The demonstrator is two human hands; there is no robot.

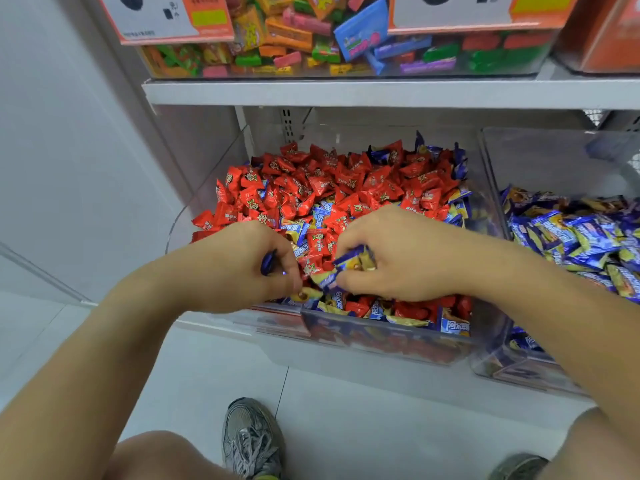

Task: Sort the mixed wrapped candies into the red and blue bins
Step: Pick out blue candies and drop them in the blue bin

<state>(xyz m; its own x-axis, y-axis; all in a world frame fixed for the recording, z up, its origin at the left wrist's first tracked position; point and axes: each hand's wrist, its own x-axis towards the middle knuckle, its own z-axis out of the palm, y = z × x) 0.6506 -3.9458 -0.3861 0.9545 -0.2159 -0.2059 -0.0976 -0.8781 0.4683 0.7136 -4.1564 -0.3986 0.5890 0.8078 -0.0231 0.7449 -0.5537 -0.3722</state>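
Mid-frame, both hands dig in the red bin (194, 216) — left hand (239, 268) and right hand (391, 258) each clutch blue candies (349, 259); next, I'd guess, carry them right to the blue bin (498, 161)

Bright, even light fills the frame, casting only faint shadows. Wide-angle distortion bends the shelf edge (381, 93) and forearms toward the borders, while soft glare hazes the clear bin walls (381, 337) at lower centre and right.

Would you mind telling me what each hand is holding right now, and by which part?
The left hand grips a blue-wrapped candy, mostly hidden in its curled fingers. The right hand pinches blue candies; by which part cannot be told.
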